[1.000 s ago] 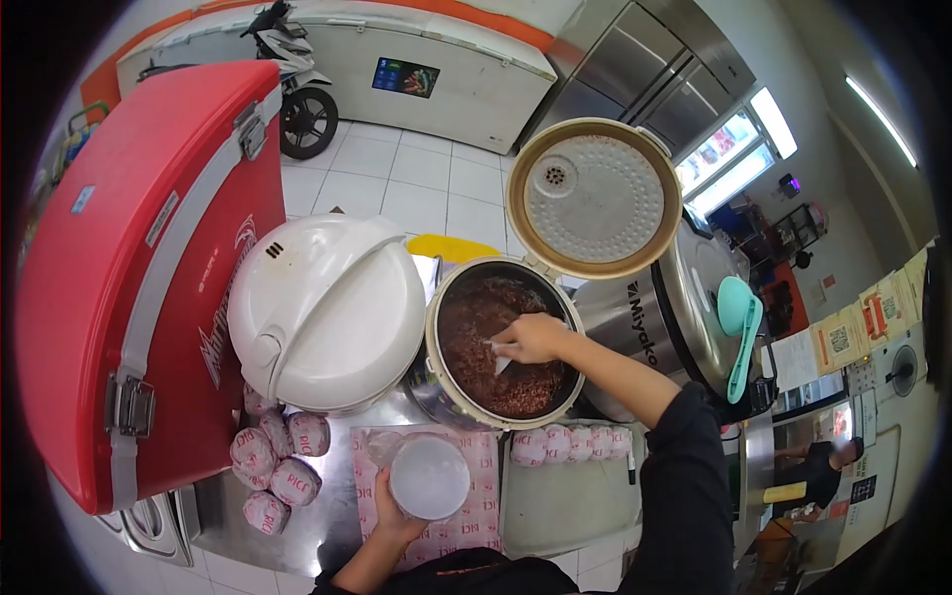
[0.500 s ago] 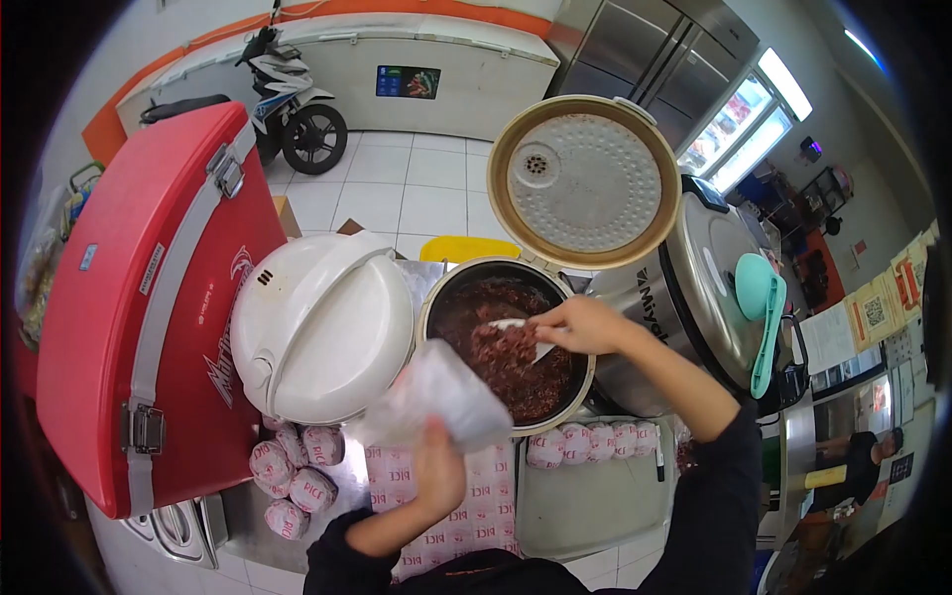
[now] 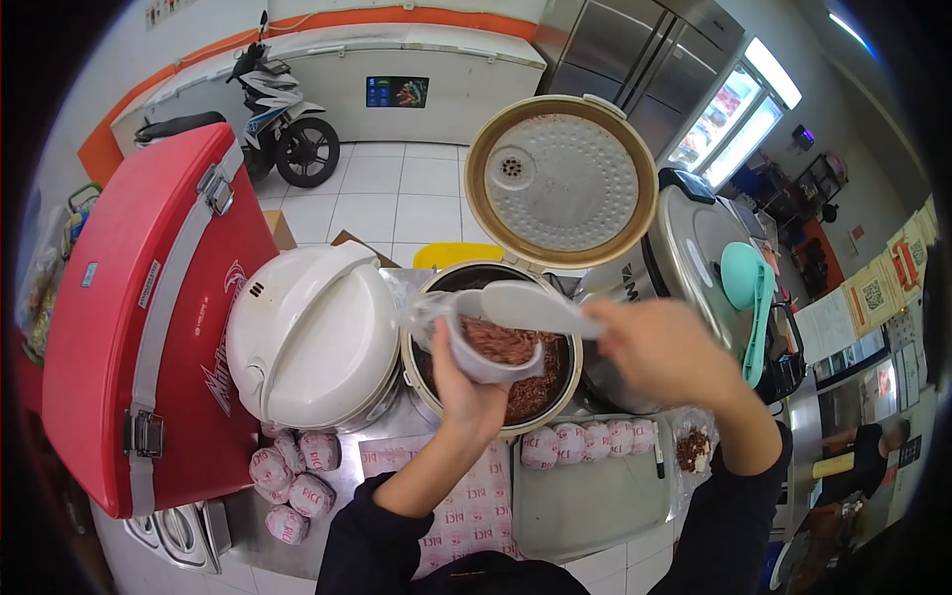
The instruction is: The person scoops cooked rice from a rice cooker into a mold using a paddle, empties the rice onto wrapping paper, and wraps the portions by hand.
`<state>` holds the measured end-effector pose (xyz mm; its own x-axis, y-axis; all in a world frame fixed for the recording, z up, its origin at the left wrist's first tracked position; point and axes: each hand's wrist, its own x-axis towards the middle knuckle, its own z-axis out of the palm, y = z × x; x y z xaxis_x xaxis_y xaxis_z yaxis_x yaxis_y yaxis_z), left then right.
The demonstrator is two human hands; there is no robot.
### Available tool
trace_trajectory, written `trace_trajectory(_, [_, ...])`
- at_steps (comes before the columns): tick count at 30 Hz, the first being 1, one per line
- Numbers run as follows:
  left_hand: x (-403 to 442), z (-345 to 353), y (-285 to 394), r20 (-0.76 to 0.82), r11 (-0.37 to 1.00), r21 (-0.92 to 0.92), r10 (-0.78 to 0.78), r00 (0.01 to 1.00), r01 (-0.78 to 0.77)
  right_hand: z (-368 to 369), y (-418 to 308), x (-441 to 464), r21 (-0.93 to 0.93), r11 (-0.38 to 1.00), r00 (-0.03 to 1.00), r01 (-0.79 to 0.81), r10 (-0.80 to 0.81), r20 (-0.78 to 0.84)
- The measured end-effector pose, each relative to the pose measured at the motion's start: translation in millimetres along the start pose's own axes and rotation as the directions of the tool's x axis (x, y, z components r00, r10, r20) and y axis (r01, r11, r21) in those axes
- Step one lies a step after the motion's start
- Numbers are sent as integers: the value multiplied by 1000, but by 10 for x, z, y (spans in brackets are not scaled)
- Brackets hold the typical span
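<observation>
My left hand (image 3: 468, 397) is wrapped round a small plastic-lined cup (image 3: 486, 369), held tilted above the open rice cooker (image 3: 421, 392). Dark reddish rice (image 3: 499, 342) lies inside the cup, and loose clear plastic trails off its left side. In my right hand (image 3: 654, 347), slightly blurred, is a white rice paddle (image 3: 535, 307); its blade is over the cup's upper edge. More of the dark rice (image 3: 535, 397) fills the cooker's pot below. The cooker's round lid (image 3: 560, 183) stands raised behind it.
A closed white cooker (image 3: 312, 337) and red cooler box (image 3: 139, 317) stand left. Several wrapped rice packs (image 3: 312, 494) lie near them; more line the tray (image 3: 595, 506). Printed wrapping paper (image 3: 461, 516) lies in front. A steel cooker (image 3: 694, 268) bears a green ladle (image 3: 749, 297). A person (image 3: 868, 461) is far right.
My left hand has turned the cup's opening into view and moved right and up, over the cooker. My right hand has lifted the paddle from the rice to the cup and moved right.
</observation>
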<state>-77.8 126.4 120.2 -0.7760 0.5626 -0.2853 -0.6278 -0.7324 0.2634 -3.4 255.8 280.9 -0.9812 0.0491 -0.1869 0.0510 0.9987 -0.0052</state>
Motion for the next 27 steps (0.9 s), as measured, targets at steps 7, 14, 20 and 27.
trace_trajectory(7, [-460,-332,601,15,994,-61,90,996,-89,724,449,700,-91,977,962,-192,205,181])
trace_trajectory(14, [-1001,-978,654,-155,1000,-6,19,988,-20,1905,346,1273,159,972,888,171,-222,402])
trace_trajectory(20, [-943,-1174,528,-194,994,-19,-107,975,105,1772,259,1281,292,953,888,83,-203,413])
trace_trajectory(27, [-923,-1184,483,-151,994,-40,-109,983,104,1644,515,1343,40,995,990,-93,88,108])
